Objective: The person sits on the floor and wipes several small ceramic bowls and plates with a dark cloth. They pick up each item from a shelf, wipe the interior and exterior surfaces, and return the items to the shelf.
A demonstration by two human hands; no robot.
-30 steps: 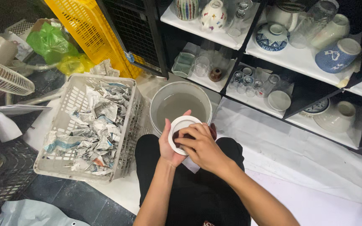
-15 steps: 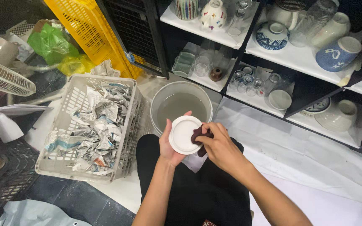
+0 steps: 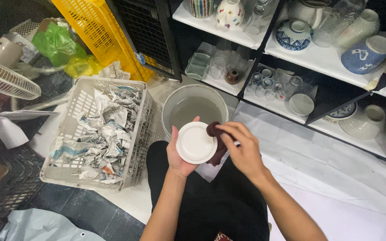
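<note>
At the far left stands a white fan, and next to it a grey plastic basket full of crumpled newspaper. Behind the basket leans a yellow crate. Right of the basket is a grey bucket with cloudy water. In front of the bucket, above the person's lap, the left hand grasps a small white plate from below. Touching the plate's right edge is a dark red cloth, which the right hand pinches with bent fingers. At the right, black shelves carry glasses and ceramic bowls.
</note>
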